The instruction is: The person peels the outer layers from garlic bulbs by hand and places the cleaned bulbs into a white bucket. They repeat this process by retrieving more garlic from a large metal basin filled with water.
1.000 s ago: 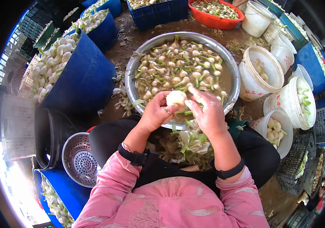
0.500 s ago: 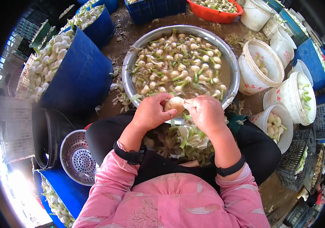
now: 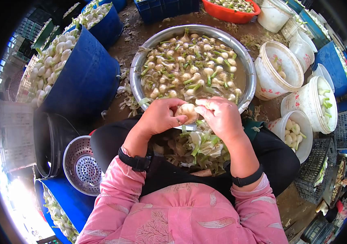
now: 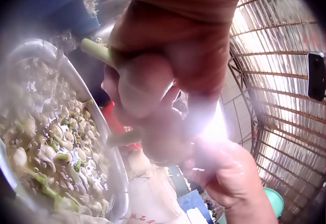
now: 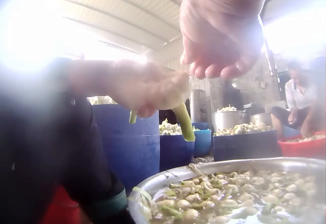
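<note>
My left hand (image 3: 160, 116) grips a pale garlic bulb (image 3: 187, 113) over the near rim of the metal basin (image 3: 133, 77). Two bulbs show in that hand in the left wrist view: one garlic bulb (image 4: 145, 84) against the palm, and another garlic bulb (image 4: 163, 140) beyond it, each with a green stem. My right hand (image 3: 221, 118) is at the right of the held bulb, thumb and forefinger apart and fingertips close to its edge. In the right wrist view the right fingers (image 5: 214, 70) hang loosely bent, beside the bulb. Many garlic bulbs (image 3: 193, 77) float in the basin's murky water.
Stripped leaves (image 3: 202, 146) are heaped between my knees. White buckets (image 3: 277, 87) stand at the right, one bucket (image 3: 308, 142) with peeled bulbs. At the left are a large blue tub (image 3: 86, 73) of garlic and a metal colander (image 3: 71, 162). A seated person (image 5: 298, 101) works farther off.
The right fingers went from beside the bulb to pinching at its right edge, then came apart from each other. The left hand has turned the bulb, and its rounded, segmented face now shows.
</note>
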Tool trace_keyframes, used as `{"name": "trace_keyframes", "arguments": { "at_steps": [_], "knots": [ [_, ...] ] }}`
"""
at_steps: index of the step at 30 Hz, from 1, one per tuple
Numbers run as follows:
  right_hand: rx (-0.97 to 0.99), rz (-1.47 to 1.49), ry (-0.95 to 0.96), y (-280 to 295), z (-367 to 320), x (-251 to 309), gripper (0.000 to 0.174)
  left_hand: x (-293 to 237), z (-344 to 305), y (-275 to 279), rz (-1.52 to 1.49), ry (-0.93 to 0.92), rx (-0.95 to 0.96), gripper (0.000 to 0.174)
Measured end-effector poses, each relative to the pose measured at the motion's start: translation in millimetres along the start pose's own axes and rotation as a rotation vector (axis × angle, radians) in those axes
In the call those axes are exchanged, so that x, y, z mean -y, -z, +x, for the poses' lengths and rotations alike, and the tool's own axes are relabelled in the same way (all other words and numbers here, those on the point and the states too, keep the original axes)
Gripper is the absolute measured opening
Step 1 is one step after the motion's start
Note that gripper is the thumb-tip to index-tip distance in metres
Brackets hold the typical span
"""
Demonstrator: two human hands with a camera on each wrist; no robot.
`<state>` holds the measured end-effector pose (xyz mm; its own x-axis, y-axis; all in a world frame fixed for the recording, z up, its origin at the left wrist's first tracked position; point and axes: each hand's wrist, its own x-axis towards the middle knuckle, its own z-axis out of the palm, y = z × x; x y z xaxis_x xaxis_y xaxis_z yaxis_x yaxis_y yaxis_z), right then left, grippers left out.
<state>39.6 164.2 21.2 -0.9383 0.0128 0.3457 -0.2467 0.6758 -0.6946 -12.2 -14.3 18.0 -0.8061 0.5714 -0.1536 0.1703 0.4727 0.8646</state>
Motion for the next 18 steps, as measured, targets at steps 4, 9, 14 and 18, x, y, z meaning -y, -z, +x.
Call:
{"name": "trace_keyframes", "arguments": {
  "at_steps": [4, 9, 14, 18],
  "knots": [
    [0.118, -0.22, 0.109, -5, -4, -4, 0.012, 3, 1, -2, 0.068, 0.044, 0.026, 0.032],
    [0.151, -0.33, 0.208, -16, -7, -6, 0.008, 1, 0, 2, 0.215, 0.078, 0.075, 0.031],
    [0.029, -0.202, 0.038, -15, -2, -11, 0.011, 16, 3, 1, -0.086, 0.077, 0.17, 0.03],
    [0.09, 0.63, -0.522, 2, 2, -22, 0.012, 10, 4, 0, -0.747, 0.028, 0.382, 0.047]
  ]
}}
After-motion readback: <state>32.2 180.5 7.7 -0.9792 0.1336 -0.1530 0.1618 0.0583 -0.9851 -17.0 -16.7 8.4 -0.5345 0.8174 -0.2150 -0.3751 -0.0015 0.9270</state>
